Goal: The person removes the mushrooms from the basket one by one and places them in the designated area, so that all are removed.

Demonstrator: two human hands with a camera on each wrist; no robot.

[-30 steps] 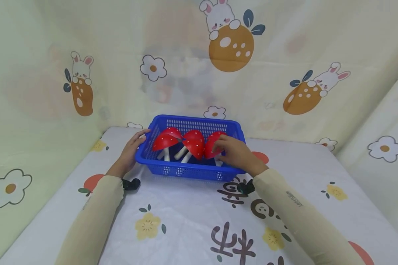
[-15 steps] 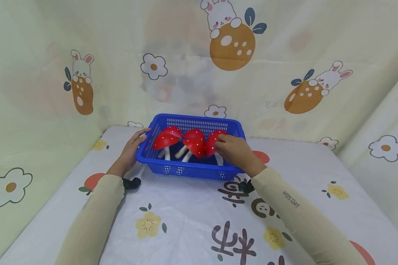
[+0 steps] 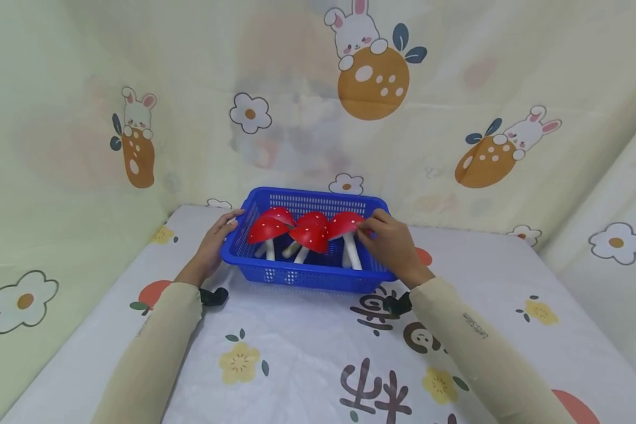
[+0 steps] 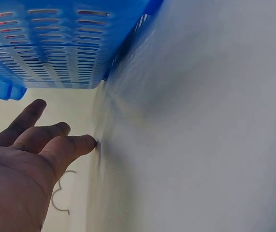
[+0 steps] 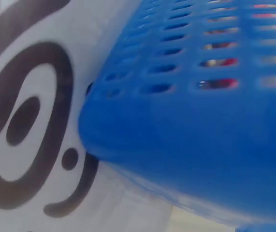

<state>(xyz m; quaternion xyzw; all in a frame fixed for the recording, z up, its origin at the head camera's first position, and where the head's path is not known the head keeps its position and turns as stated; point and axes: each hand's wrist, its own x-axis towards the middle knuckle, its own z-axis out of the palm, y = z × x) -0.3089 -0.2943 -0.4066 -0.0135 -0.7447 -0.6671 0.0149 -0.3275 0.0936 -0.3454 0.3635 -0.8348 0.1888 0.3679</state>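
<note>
Pinching a red mushroom (image 3: 347, 224) in blue basket (image 3: 318, 277), right grip (image 3: 394, 245); left grip (image 3: 215, 240) open.

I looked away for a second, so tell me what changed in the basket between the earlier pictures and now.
The right hand tipped the rightmost mushroom from lying tilted to standing upright, and now pinches its cap edge. The left hand stayed on the blue basket rim, and the other mushrooms did not move.

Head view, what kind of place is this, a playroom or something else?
Probably a staged tabletop booth, not a real room: one cartoon cloth covers the table and walls, and on it stands only a blue basket of red toy mushrooms.
</note>
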